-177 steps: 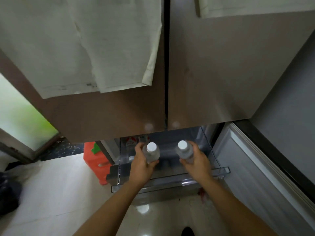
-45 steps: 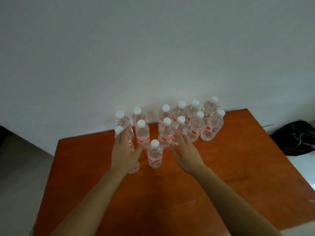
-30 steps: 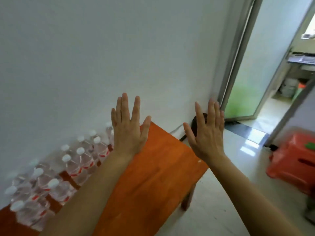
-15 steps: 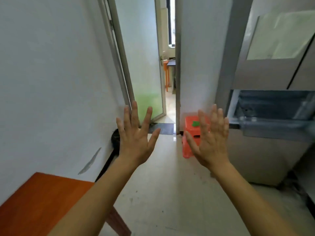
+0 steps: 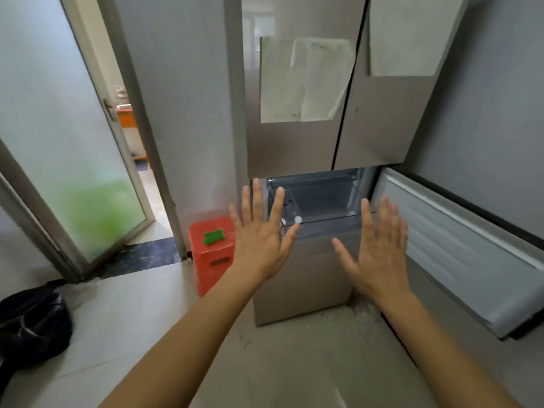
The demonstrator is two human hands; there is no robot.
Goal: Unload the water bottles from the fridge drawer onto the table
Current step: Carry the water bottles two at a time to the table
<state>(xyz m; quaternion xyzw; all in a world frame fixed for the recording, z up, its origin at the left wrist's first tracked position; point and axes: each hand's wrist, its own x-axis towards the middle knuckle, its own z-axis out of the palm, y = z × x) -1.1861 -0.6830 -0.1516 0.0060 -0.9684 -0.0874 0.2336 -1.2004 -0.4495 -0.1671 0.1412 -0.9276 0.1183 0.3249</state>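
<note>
Fridge fills the view ahead: flat matte brown-grey upper doors with paper sheets stuck on. Its lower door is swung open on my right, with a white ribbed liner. Under the upper doors sits the fridge drawer, a clear hard plastic bin, boxy and pulled out toward me. Both arms reach forward. My left hand and right hand are both flat, fingers spread, holding nothing. The drawer lies ahead of both hands, between them. One round white bottle cap shows at its front left corner, just off my left thumb, so the left hand is nearer. The cap faces up, so the bottle probably stands upright. Its body is too blurred to tell. Tabletop not in view.
</note>
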